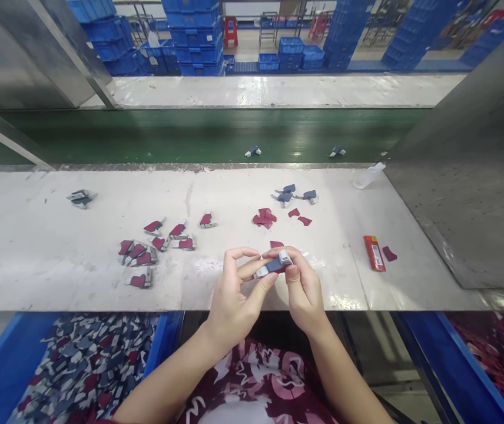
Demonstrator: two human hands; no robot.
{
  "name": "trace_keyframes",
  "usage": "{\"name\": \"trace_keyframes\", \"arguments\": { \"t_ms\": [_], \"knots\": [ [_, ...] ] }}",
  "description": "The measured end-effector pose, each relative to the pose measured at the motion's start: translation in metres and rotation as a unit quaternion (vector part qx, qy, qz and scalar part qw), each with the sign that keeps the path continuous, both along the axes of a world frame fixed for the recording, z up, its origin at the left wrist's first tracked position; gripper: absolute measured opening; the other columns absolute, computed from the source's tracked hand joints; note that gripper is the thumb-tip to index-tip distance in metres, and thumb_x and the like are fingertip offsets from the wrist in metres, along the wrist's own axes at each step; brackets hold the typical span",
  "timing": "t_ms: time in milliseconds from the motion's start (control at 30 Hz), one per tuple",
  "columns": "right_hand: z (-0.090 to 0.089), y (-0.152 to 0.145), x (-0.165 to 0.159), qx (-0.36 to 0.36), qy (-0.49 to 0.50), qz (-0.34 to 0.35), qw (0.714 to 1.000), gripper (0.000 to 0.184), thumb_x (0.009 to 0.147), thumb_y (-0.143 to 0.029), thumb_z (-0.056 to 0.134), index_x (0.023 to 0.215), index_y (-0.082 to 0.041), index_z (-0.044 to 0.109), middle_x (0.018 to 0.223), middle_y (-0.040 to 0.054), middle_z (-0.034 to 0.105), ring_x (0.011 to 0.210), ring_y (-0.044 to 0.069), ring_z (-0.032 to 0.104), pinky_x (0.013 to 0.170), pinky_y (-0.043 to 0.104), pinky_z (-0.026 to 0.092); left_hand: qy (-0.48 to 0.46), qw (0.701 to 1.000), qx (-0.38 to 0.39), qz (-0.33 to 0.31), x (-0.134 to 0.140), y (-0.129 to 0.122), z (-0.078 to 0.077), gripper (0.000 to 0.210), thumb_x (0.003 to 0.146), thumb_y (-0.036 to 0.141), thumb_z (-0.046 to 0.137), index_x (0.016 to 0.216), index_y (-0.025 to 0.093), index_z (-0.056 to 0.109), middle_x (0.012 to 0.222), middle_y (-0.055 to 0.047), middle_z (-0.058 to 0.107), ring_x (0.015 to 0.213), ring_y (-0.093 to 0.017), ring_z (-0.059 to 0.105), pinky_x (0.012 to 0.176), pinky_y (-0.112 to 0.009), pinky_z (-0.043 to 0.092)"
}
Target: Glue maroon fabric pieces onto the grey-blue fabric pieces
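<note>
Between my two hands, over the front of the white bench, is a small blue-and-grey plastic part with a bit of dark red along its edge. My left hand pinches its left end between thumb and fingers. Thumb and fingers of my right hand close on its right end. Just beyond my fingertips lies a flat dark red piece. Farther back is a small pile of red pieces, beside several blue-and-grey parts. On the left, several grey parts with red faces lie grouped.
A green conveyor belt runs behind the bench, carrying two parts. At right lie a red-orange lighter-like object and a translucent plastic piece. Blue bins with parts and red pieces stand below. A metal panel rises at right.
</note>
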State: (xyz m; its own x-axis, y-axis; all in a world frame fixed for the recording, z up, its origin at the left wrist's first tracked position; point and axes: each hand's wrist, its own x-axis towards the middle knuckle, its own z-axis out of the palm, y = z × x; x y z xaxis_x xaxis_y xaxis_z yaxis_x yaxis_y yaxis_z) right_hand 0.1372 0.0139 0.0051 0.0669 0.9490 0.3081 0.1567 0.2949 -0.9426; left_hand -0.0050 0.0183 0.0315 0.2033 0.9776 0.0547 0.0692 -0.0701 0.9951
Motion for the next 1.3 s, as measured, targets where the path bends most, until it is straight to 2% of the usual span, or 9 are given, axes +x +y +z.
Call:
{"name": "trace_keyframes", "arguments": {
  "t_ms": [167,300,367,433,500,667,900,1100,1300],
  "knots": [
    [0.002,0.007,0.011,0.028,-0.01,-0.021,0.999,0.029,0.105,-0.034,0.034,0.114,-0.023,0.059,0.113,0.0086,0.064,0.096,0.019,0.064,0.082,0.034,0.055,0.103,0.977,0.133,-0.129,-0.009,0.04,0.008,0.032,0.09,0.027,0.067,0.12,0.021,0.058,0.125,-0.012,0.068,0.121,-0.028,0.066,0.108,-0.047,0.048],
    [-0.003,0.011,0.032,0.061,-0.056,-0.077,0.994,0.027,0.104,-0.031,0.034,0.113,-0.021,0.058,0.108,0.009,0.063,0.099,0.02,0.064,0.081,0.034,0.055,0.183,0.922,0.121,-0.319,-0.017,0.116,0.025,0.072,0.081,0.036,0.077,0.144,0.028,0.043,0.114,-0.01,0.074,0.118,-0.031,0.067,0.106,-0.051,0.047],
    [-0.01,0.012,0.047,0.06,-0.067,-0.124,0.988,0.026,0.104,-0.031,0.034,0.112,-0.021,0.057,0.104,0.008,0.063,0.092,0.019,0.065,0.077,0.033,0.056,0.23,0.93,0.123,-0.258,-0.016,0.169,0.024,0.063,0.089,0.041,0.067,0.145,0.028,0.042,0.114,-0.01,0.074,0.119,-0.03,0.066,0.105,-0.05,0.047],
    [-0.018,0.011,0.061,0.053,-0.068,-0.168,0.982,0.026,0.104,-0.032,0.035,0.111,-0.021,0.058,0.099,0.0067,0.064,0.084,0.018,0.065,0.072,0.032,0.056,0.308,0.929,0.163,-0.125,-0.01,0.225,0.016,0.049,0.094,0.044,0.058,0.138,0.025,0.049,0.127,-0.011,0.068,0.124,-0.028,0.061,0.105,-0.045,0.046],
    [-0.028,0.011,0.076,0.043,-0.066,-0.204,0.976,0.026,0.103,-0.034,0.038,0.109,-0.021,0.059,0.095,0.0059,0.065,0.08,0.017,0.066,0.068,0.031,0.056,0.437,0.882,0.177,-0.022,-0.003,0.279,0.004,0.046,0.095,0.041,0.054,0.136,0.022,0.05,0.139,-0.013,0.06,0.129,-0.027,0.054,0.108,-0.041,0.042],
    [-0.044,0.014,0.105,-0.006,-0.043,-0.279,0.959,0.03,0.101,-0.042,0.043,0.1,-0.019,0.063,0.087,0.005,0.067,0.067,0.016,0.063,0.058,0.028,0.054,0.501,0.85,0.162,-0.01,0.01,0.367,-0.021,0.045,0.09,0.03,0.058,0.134,0.018,0.055,0.135,-0.017,0.057,0.13,-0.032,0.047,0.11,-0.046,0.038],
    [-0.049,0.023,0.116,-0.02,-0.011,-0.316,0.949,0.032,0.098,-0.044,0.05,0.084,-0.019,0.064,0.074,0.0024,0.062,0.056,0.014,0.057,0.051,0.026,0.05,0.536,0.824,0.175,-0.053,0.047,0.404,-0.03,0.034,0.093,0.019,0.044,0.119,0.02,0.066,0.107,-0.013,0.061,0.107,-0.03,0.057,0.101,-0.045,0.044],
    [-0.049,0.023,0.113,0.082,-0.097,-0.298,0.946,0.012,0.094,-0.024,0.055,0.09,-0.02,0.066,0.079,0.0046,0.067,0.071,0.019,0.065,0.058,0.028,0.053,0.516,0.826,0.194,-0.119,0.153,0.407,-0.033,0.045,0.088,0.013,0.047,0.128,0.027,0.061,0.121,-0.012,0.049,0.104,-0.026,0.06,0.097,-0.04,0.047],
    [-0.043,0.027,0.113,0.131,-0.143,-0.289,0.937,0.01,0.091,-0.016,0.057,0.092,-0.02,0.066,0.076,0.004,0.068,0.067,0.019,0.066,0.057,0.029,0.054,0.525,0.835,0.151,-0.068,0.241,0.398,-0.041,0.039,0.094,0.04,0.046,0.118,0.013,0.061,0.134,-0.023,0.04,0.112,-0.039,0.058,0.097,-0.052,0.044]
  ]
}}
